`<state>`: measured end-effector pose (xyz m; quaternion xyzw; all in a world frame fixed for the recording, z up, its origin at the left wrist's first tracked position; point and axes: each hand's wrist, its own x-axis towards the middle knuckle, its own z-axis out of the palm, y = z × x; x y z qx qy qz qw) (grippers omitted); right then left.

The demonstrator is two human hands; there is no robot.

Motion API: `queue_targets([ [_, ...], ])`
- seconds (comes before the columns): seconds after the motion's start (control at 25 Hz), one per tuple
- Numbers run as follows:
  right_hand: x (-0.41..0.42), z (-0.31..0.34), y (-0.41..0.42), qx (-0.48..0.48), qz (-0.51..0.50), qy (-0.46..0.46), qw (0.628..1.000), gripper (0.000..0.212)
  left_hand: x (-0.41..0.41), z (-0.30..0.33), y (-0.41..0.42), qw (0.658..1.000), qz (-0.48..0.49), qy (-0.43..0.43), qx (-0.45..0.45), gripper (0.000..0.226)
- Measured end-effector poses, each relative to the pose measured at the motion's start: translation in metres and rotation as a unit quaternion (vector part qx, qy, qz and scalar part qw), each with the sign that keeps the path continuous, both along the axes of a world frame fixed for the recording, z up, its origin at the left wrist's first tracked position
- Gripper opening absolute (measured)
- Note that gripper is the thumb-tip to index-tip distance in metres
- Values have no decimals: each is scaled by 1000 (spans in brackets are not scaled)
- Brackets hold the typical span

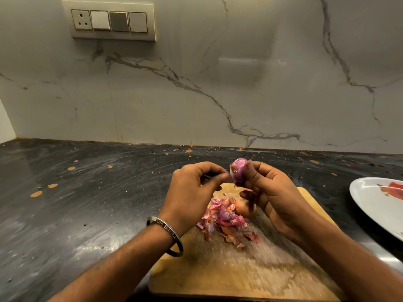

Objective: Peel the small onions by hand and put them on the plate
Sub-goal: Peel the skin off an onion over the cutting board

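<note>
A small purple onion [238, 170], partly skinned and with its rough root end turned toward the camera, is held up above the far edge of the wooden cutting board [244, 267], gripped between the thumb and curled fingers of the right hand [270, 192]. At about nine o'clock from it, just beside but not touching, the left hand [192, 190] has its thumb and forefinger drawn together in a tight pinch; whether a scrap of skin sits between them cannot be told, since the tips are small and a little blurred. A thin strip of pink skin hangs below the onion, near the right palm. Down at six o'clock from the held onion, on the board, lies a second onion [244, 207] still in its orange-brown skin, touching a heap of peels [224, 221] (pink, purple and papery brown) that spreads toward the near side of the board. The left wrist wears a metal bangle [168, 236] with engraved letters. The board rests on a dark table [87, 203] flecked with orange spots. At three o'clock, well apart from the hands, a white plate [375, 203] with a red pattern is cut off by the frame edge. Behind everything rises a veined marble wall [218, 83], with a switch panel [110, 20] at eleven o'clock.
</note>
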<state>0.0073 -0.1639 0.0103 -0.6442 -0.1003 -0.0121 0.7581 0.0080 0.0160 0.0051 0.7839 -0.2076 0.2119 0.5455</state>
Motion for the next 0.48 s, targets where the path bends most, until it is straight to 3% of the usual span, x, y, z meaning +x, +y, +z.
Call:
queue_targets([
  [0.16, -1, 0, -1, 5, 12, -21, 1000, 48, -5, 1, -3, 999, -7, -36, -35, 31],
  [0.32, -3, -2, 1, -38, 7, -39, 998, 45, -6, 1, -4, 997, 2, -72, -32, 14],
  [0.48, -5, -1, 1, -56, 8, -43, 997, 47, -3, 1, -4, 999, -15, -41, 8, 2],
])
